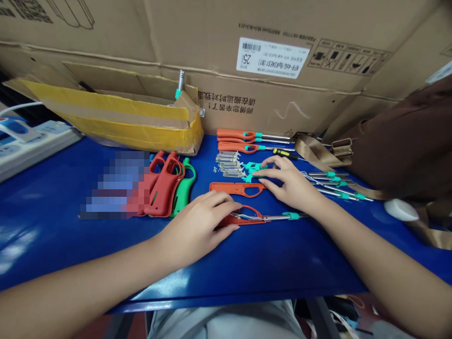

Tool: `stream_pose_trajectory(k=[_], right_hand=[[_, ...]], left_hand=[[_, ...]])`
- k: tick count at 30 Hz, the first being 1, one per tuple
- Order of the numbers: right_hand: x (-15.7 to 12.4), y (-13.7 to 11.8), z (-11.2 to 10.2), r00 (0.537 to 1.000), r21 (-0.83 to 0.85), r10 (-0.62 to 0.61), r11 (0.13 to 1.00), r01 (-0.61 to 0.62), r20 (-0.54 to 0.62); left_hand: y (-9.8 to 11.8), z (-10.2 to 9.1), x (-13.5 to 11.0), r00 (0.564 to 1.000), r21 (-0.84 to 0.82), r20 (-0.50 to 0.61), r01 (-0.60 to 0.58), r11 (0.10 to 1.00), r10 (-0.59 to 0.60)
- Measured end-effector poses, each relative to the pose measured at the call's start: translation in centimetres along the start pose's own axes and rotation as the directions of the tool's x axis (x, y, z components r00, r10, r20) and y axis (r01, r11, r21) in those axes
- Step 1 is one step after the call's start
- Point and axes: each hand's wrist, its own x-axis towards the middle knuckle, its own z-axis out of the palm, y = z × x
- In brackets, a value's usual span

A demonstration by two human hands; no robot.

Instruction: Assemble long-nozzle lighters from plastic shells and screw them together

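Observation:
My left hand (201, 226) is closed over the handle end of a red-orange lighter half-shell (252, 221) lying on the table; its fingers cover part of the inside. Wires run through that shell to a metal tube (277, 217) with a teal collar. My right hand (287, 181) has its fingers apart at a small pile of teal triggers (251, 169), fingertips touching or just beside them. Just beyond the left hand lies an empty-looking orange half-shell (233, 189). Several clear fuel tanks (229, 164) are lined up left of the triggers.
Assembled orange lighters (235, 135) and a yellow-black screwdriver (284, 153) lie behind. Metal tubes with teal collars (332, 179) are at right. Red shells (162, 188), a green shell (183, 188), a yellow-taped carton (141, 122) and a power strip (38, 141) stand leftward. A large cardboard box (176, 37) closes the back.

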Motion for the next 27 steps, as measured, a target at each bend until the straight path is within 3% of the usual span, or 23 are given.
stream_pose_trajectory(k=[9,15,21,27], right_hand=[[0.4,0.7,1.0,0.992,0.031,-0.018,0.999,0.022,-0.123],[0.0,-0.6,0.1,0.974,0.140,0.018,0.990,0.014,-0.225],[-1.3,-3.4,-1.2,0.987,0.230,-0.022,0.971,0.059,-0.161],[-2.3,-6.1,-0.7,0.995,0.322,0.005,0.946,0.028,-0.101]], left_hand=[[0.3,-0.1,-0.2,1.000,-0.025,-0.020,0.011,1.000,-0.011],[0.1,-0.5,-0.3,0.987,0.015,-0.150,-0.049,0.999,0.051],[0.1,-0.7,-0.1,0.946,0.027,-0.295,-0.130,0.991,0.132],[0.3,0.0,0.1,0.955,-0.130,-0.288,-0.111,0.985,0.070]])
